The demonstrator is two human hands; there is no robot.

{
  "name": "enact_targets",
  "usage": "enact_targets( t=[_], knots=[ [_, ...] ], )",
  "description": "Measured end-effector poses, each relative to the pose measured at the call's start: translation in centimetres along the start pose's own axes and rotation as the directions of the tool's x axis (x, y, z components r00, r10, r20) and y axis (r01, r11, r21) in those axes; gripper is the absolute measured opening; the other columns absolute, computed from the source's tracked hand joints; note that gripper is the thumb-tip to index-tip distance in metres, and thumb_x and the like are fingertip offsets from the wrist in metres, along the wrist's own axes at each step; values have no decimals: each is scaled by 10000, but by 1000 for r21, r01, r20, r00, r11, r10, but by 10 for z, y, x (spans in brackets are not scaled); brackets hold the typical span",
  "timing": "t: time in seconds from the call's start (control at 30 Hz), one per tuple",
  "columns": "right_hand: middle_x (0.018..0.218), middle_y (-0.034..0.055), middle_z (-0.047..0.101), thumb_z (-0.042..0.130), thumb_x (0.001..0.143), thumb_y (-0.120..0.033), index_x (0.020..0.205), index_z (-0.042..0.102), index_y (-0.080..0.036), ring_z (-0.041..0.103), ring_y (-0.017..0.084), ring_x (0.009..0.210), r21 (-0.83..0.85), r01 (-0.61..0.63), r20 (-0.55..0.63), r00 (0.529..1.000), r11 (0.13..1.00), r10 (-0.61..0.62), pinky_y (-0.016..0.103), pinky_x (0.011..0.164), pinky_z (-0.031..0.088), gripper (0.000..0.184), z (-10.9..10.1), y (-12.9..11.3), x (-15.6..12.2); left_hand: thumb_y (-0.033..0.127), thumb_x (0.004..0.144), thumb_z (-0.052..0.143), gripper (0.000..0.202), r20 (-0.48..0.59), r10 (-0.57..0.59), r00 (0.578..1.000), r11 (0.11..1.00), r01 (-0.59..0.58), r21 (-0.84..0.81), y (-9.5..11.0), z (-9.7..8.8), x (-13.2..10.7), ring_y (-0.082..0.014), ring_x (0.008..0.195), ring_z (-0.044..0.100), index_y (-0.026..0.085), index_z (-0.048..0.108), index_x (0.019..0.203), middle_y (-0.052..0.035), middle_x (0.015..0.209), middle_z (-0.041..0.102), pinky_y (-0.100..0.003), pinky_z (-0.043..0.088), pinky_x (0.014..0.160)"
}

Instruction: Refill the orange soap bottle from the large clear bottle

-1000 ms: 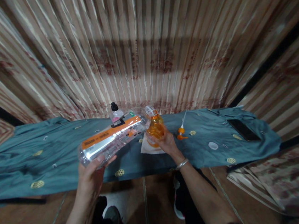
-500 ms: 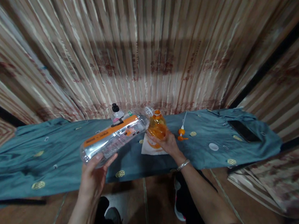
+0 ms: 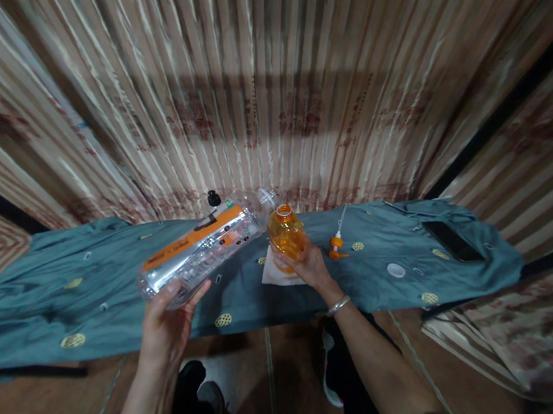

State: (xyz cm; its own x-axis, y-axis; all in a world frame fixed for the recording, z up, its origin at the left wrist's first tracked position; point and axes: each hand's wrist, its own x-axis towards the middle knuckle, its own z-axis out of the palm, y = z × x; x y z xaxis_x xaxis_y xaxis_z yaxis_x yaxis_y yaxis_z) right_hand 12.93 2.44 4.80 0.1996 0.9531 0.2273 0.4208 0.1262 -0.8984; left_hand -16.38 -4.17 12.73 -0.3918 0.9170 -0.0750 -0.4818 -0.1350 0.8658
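My left hand (image 3: pixel 172 313) is closed around the lower end of a large clear plastic bottle (image 3: pixel 206 244) with an orange label. That bottle is tilted, its mouth up and to the right, close to the neck of an orange translucent bottle (image 3: pixel 287 235). My right hand (image 3: pixel 307 266) grips the orange bottle, which stands nearly upright with its top uncapped. Beneath it a white cloth or tissue (image 3: pixel 278 274) lies on the table. To the right rests an orange pump head (image 3: pixel 337 247) with a clear tube. I cannot tell whether liquid is flowing between the bottles.
A teal patterned cloth (image 3: pixel 115 316) covers the narrow table. At the right lie a round white cap or disc (image 3: pixel 396 270) and a black phone (image 3: pixel 452 241). A black bottle cap (image 3: pixel 214 198) shows behind the clear bottle. A striped curtain (image 3: pixel 256 104) hangs behind the table.
The clear bottle has shifted left with my left hand, and its label has turned a little. The orange bottle has moved slightly left and stands straighter in my right hand.
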Motion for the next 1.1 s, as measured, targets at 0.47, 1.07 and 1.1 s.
enact_targets(
  t=[0.47, 1.07, 1.1],
  knots=[
    [1422, 123, 949, 978, 893, -406, 1451, 755, -269, 919, 422, 1360, -26, -8, 27, 1000, 1000, 8, 637, 1236, 731, 616, 0, -12, -4, 402, 591, 1195, 727, 126, 24, 992, 998, -30, 53, -8, -23, 10, -381, 1170, 949, 316, 935, 1265, -59, 1282, 985, -456, 836, 900],
    [1397, 101, 951, 994, 892, -404, 1412, 789, -276, 924, 395, 1330, -7, 33, 57, 998, 999, -33, 585, 1210, 748, 573, -5, -10, -2, 427, 613, 1179, 739, 143, 76, 987, 992, -89, 91, -2, -12, 2, -386, 1144, 949, 283, 928, 1293, -94, 1225, 987, -441, 831, 918],
    [1412, 106, 949, 997, 894, -406, 1419, 787, -275, 920, 397, 1341, -6, 34, 62, 998, 999, -34, 587, 1219, 743, 581, -5, -9, -1, 424, 617, 1178, 782, 144, 80, 986, 992, -94, 89, -2, -11, 1, -391, 1161, 949, 295, 920, 1344, -90, 1221, 988, -437, 829, 927]
  ],
)
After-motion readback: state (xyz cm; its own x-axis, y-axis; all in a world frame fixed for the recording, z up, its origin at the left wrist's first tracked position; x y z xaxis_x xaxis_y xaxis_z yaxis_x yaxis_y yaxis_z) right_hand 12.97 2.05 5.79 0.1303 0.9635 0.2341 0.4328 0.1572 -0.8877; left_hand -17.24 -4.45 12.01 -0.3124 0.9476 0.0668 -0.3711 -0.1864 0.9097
